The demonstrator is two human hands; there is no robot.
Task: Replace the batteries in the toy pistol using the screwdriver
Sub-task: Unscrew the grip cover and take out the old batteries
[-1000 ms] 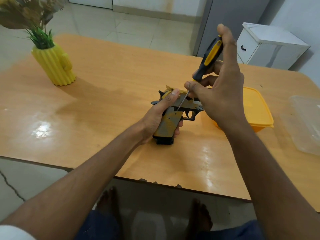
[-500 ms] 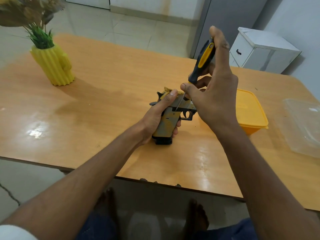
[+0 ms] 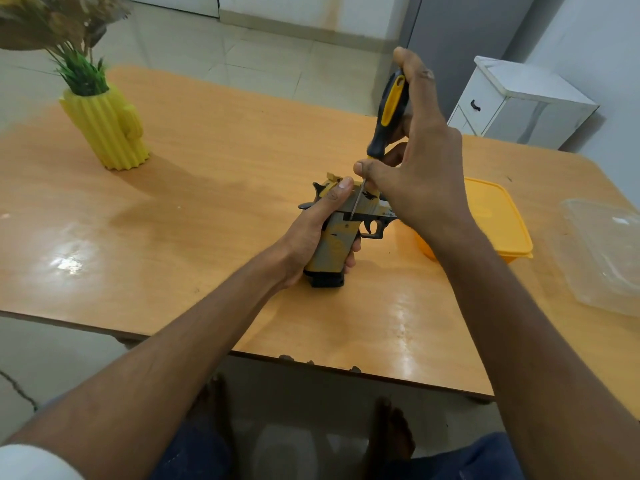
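A yellow and grey toy pistol (image 3: 337, 237) with a black magazine base lies on its side near the middle of the wooden table (image 3: 207, 209). My left hand (image 3: 311, 233) grips its handle, thumb laid along the top. My right hand (image 3: 415, 161) holds a black and yellow screwdriver (image 3: 388, 112) nearly upright, index finger over the handle's end. The thin metal shaft slants down to a spot on the pistol's side just above the grip. The barrel's front is hidden behind my right hand.
A yellow lidded plastic box (image 3: 498, 216) sits just right of the pistol. A clear plastic container (image 3: 606, 251) lies at the table's right edge. A yellow cactus-shaped vase (image 3: 107, 129) with plants stands far left. A white cabinet (image 3: 519, 102) stands beyond the table.
The screwdriver handle has tipped more upright while its tip stays on the pistol. The camera has shifted slightly. My left hand keeps the same grip.
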